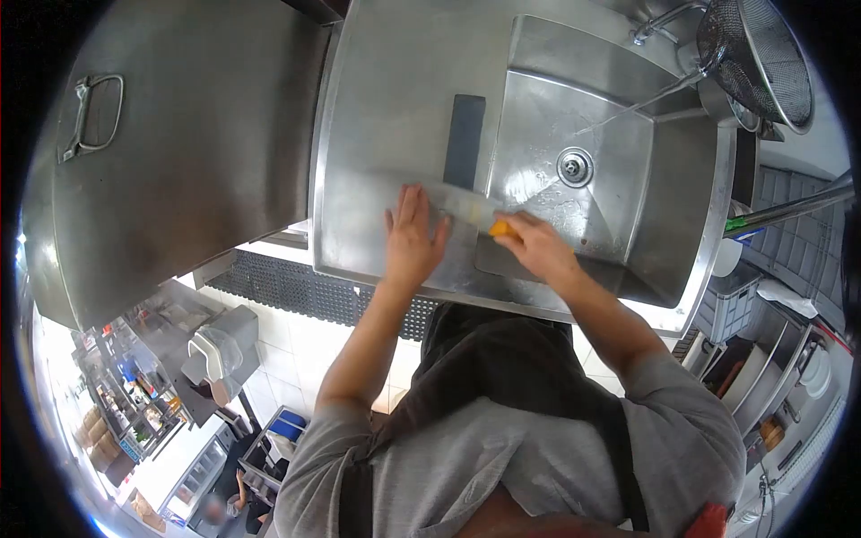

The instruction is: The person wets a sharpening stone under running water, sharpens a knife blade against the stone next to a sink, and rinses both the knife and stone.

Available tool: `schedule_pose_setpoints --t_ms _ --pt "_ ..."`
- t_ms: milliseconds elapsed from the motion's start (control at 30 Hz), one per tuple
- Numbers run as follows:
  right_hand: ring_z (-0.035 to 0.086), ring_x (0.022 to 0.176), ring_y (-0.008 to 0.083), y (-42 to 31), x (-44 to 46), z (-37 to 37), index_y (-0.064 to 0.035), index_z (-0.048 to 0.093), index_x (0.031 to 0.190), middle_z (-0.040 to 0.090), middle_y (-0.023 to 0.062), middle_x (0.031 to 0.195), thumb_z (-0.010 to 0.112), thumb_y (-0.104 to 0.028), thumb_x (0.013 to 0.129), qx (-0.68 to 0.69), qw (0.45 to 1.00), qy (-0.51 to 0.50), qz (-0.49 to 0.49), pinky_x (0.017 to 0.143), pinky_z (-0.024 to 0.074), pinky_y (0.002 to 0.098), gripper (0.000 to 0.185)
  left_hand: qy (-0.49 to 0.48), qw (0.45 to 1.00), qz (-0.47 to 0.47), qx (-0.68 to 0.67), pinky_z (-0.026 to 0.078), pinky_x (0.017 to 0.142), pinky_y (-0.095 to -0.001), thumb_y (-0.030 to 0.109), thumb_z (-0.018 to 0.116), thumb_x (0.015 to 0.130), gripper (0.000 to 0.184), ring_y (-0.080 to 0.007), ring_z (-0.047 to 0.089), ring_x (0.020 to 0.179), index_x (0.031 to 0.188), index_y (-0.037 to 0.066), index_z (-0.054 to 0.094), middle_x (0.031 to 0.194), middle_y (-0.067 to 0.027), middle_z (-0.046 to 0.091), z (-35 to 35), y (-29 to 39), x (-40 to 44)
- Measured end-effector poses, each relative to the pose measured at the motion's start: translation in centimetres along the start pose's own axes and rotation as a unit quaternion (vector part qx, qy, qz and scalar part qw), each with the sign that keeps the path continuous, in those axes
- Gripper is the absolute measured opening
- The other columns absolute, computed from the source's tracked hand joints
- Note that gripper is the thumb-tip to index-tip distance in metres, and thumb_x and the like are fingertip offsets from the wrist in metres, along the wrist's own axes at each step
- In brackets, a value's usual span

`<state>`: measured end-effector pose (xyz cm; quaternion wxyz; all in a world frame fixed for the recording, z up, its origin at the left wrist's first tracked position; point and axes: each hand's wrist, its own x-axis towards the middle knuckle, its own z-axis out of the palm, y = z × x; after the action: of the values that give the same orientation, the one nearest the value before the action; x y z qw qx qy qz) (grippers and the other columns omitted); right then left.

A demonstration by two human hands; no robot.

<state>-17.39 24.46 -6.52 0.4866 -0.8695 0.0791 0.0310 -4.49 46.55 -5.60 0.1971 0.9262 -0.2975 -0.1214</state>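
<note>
My right hand [538, 249] is closed round the yellow handle of a knife [466, 206]. The wide blade points left, over the steel counter beside the sink, and looks slightly blurred. My left hand [413, 240] is open, its fingers stretched out with the tips at the blade's far end; whether they press on it I cannot tell. A dark grey sharpening stone [465, 139] lies lengthwise on the counter, just beyond the blade, close to the sink's left edge. The blade partly overlaps the stone's near end, so contact between them is unclear.
Water runs from a tap [659, 27] into the steel sink [668, 206]. A mesh strainer [753, 63] hangs at the upper right. Left of the counter [377, 108] stands a large steel unit [197, 134] with a handle. Farther off, at lower left, another person [235, 507] is partly visible.
</note>
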Motion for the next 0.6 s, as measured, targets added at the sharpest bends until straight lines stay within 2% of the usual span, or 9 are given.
schedule_pose_setpoints --t_ms 133,200,233,300,367,433,467,533,600 --pt "0.067 0.097 0.0416 1.7 6.6 -3.2 -0.0064 0.062 0.129 0.067 0.0222 0.111 0.068 -0.025 0.094 -0.022 0.998 0.026 0.055 0.085 0.0542 0.047 0.041 0.066 0.995 0.076 0.004 0.035 0.109 -0.0668 0.029 0.062 0.094 0.054 -0.0342 0.041 0.142 0.136 -0.004 0.053 0.148 -0.0157 0.046 1.4 -0.4 10.4" --pt "0.067 0.095 0.0419 2.8 8.9 -3.8 -0.0054 0.063 0.128 0.067 0.0222 0.109 0.068 -0.023 0.093 -0.075 0.991 0.11 -0.033 0.082 0.0545 0.0467 0.04 0.072 0.993 0.094 -0.015 0.035 0.109 -0.0663 0.029 0.061 0.095 0.053 -0.033 0.043 0.14 0.135 -0.003 0.054 0.145 -0.0152 0.048 1.6 -0.1 13.3" --pt "0.067 0.095 0.0419 2.9 8.2 -3.7 -0.0054 0.063 0.128 0.067 0.0222 0.109 0.068 -0.023 0.093 -0.077 0.99 0.111 -0.031 0.082 0.0545 0.0467 0.04 0.068 0.993 0.092 -0.01 0.036 0.108 -0.0649 0.029 0.059 0.096 0.049 -0.0338 0.047 0.135 0.133 -0.003 0.056 0.145 -0.0148 0.049 1.6 0.1 13.8" --pt "0.067 0.093 0.0426 2.6 5.2 -2.7 -0.0059 0.063 0.128 0.068 0.0213 0.109 0.068 -0.022 0.094 -0.061 0.991 0.118 -0.007 0.081 0.0548 0.0468 0.038 0.048 0.994 0.095 0.015 0.036 0.108 -0.0646 0.03 0.058 0.097 0.045 -0.0343 0.052 0.131 0.13 -0.002 0.057 0.145 -0.0141 0.049 2.0 0.7 12.7" --pt "0.067 0.092 0.0435 1.2 -0.6 -2.4 -0.0065 0.064 0.128 0.068 0.0213 0.109 0.068 -0.023 0.094 -0.031 0.994 0.068 0.082 0.081 0.0546 0.0478 0.038 0.05 0.993 0.105 0.029 0.034 0.109 -0.0668 0.03 0.06 0.096 0.046 -0.0332 0.051 0.132 0.13 -0.001 0.058 0.145 -0.0135 0.049 2.9 2.1 6.7" --pt "0.067 0.092 0.0441 0.3 -5.9 -2.0 -0.0062 0.064 0.128 0.068 0.0215 0.107 0.068 -0.024 0.094 -0.01 0.991 0.082 0.101 0.081 0.0541 0.0489 0.038 0.066 0.991 0.113 0.024 0.033 0.109 -0.0681 0.031 0.061 0.096 0.047 -0.0325 0.051 0.133 0.13 0.0 0.058 0.145 -0.0133 0.05 3.1 4.3 2.4" --pt "0.067 0.092 0.0441 0.6 -6.1 -2.4 -0.0062 0.064 0.128 0.068 0.0215 0.107 0.068 -0.024 0.094 -0.01 0.991 0.082 0.101 0.081 0.0541 0.0489 0.038 0.037 0.993 0.115 0.018 0.032 0.109 -0.0697 0.031 0.062 0.095 0.047 -0.0315 0.051 0.134 0.13 0.0 0.058 0.145 -0.013 0.05 2.5 5.8 1.3" --pt "0.067 0.092 0.0433 0.7 -6.6 -2.8 -0.0058 0.064 0.128 0.068 0.0215 0.106 0.068 -0.022 0.094 -0.012 0.989 0.106 0.103 0.081 0.0536 0.048 0.038 0.005 0.993 0.115 0.009 0.031 0.109 -0.0713 0.032 0.064 0.094 0.048 -0.0305 0.051 0.135 0.13 0.001 0.059 0.145 -0.0128 0.051 1.9 6.6 2.1" --pt "0.067 0.092 0.0412 1.7 -2.8 -3.8 -0.0057 0.064 0.127 0.068 0.0216 0.105 0.07 -0.02 0.093 -0.051 0.986 0.104 0.116 0.082 0.0531 0.0463 0.038 0.054 0.987 0.142 0.047 0.031 0.108 -0.0728 0.031 0.064 0.094 0.048 -0.0295 0.051 0.135 0.131 0.002 0.058 0.143 -0.0126 0.052 2.6 6.2 7.5"
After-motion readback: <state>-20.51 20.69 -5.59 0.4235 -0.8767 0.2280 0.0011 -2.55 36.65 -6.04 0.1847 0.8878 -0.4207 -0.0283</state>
